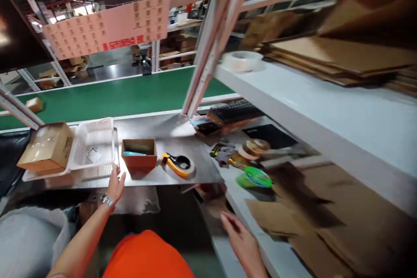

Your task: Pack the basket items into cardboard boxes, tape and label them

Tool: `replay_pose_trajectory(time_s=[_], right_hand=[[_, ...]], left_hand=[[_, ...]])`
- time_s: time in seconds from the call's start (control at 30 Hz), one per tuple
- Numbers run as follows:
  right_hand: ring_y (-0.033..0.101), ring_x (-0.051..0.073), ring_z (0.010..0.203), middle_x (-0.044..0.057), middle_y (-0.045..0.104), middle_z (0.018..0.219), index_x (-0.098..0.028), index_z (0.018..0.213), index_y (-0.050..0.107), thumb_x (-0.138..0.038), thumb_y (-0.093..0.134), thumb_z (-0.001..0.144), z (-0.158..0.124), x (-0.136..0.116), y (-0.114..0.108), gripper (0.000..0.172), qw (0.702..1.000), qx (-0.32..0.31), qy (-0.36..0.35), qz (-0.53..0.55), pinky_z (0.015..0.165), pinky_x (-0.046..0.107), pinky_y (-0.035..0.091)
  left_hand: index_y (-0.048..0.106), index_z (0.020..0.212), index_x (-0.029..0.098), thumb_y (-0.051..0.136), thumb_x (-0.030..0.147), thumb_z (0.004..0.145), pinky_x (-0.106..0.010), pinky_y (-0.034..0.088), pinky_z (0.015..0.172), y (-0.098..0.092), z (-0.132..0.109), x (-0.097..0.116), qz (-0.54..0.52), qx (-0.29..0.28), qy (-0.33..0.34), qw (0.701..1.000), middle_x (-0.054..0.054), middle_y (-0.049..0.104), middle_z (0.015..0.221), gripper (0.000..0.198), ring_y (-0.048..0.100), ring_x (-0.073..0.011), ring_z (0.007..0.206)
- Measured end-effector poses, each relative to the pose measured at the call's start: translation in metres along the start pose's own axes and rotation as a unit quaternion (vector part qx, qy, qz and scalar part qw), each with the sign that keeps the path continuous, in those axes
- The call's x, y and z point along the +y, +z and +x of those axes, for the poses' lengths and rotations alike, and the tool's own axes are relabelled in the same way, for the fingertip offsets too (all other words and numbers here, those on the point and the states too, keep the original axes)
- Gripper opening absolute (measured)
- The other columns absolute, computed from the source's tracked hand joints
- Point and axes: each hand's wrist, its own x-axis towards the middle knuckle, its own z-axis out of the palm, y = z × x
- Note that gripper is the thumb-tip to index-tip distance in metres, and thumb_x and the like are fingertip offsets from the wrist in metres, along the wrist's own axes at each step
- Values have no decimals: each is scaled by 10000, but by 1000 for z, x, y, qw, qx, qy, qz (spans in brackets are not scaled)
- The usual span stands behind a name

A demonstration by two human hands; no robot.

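Observation:
My left hand (116, 186), with a metal watch at the wrist, is at the front right corner of a white perforated plastic basket (95, 165). Its thumb is spread and nothing shows in it; whether the fingertips touch the rim I cannot tell. Inside the basket lies a small white label or packet (94, 155). Just right of it stands an uncovered brown cardboard box (139, 163) with something light blue inside. A yellow and black tape dispenser (178, 166) lies further right. Low on the right, my right hand (241, 241) hovers by the side table's edge, fingers apart and slightly bent, holding nothing visible.
A taped carton (48, 147) sits left of the basket. Behind runs a green conveyor belt (137, 91) with a small box (34, 104). On the right are a keyboard (236, 112), tape rolls (256, 148), a green container (254, 178), flat cardboard (280, 217) and an overhanging white shelf (312, 108).

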Motion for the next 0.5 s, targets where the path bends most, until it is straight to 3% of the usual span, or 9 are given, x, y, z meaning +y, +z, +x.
replay_pose_trajectory(time_s=[0.1, 0.17, 0.27, 0.37, 0.5], right_hand=[[829, 412, 1030, 145, 871, 1054, -249, 963, 831, -780, 697, 705, 13, -56, 57, 605, 994, -88, 25, 61, 943, 516, 684], [821, 405, 1032, 140, 867, 1036, -248, 957, 837, -769, 708, 750, 19, -91, 85, 576, 993, -105, -8, 61, 953, 520, 675], [808, 344, 977, 132, 856, 1047, -233, 997, 845, -705, 687, 887, 26, -142, 120, 510, 984, -122, -127, 41, 905, 470, 664], [790, 299, 984, 119, 840, 1066, -240, 1016, 847, -596, 683, 975, 39, -189, 154, 394, 952, -153, -262, 42, 895, 427, 643], [773, 293, 990, 105, 835, 1050, -277, 1042, 868, -441, 676, 993, 78, -237, 207, 258, 907, -238, -346, 1, 950, 445, 618]], left_hand=[[506, 1591, 142, 614, 416, 1026, -525, 521, 1239, -8, 35, 7, -24, 8, 18, 1000, -257, 594, 1636, 638, 637, -360, 1470], [502, 1609, 145, 617, 417, 1028, -543, 509, 1250, -12, 53, 9, -22, -1, 22, 1000, -259, 587, 1647, 651, 633, -362, 1483], [503, 1630, 128, 588, 424, 1039, -542, 505, 1257, -15, 73, 9, -7, -21, 21, 1000, -275, 546, 1687, 667, 594, -373, 1534], [492, 1649, 82, 566, 426, 1052, -545, 507, 1257, -14, 87, 10, 2, -45, 19, 999, -300, 503, 1719, 693, 560, -395, 1565], [478, 1661, 38, 561, 432, 1061, -555, 429, 1328, -4, 102, 18, 17, -64, 22, 998, -301, 496, 1727, 723, 522, -399, 1601]])
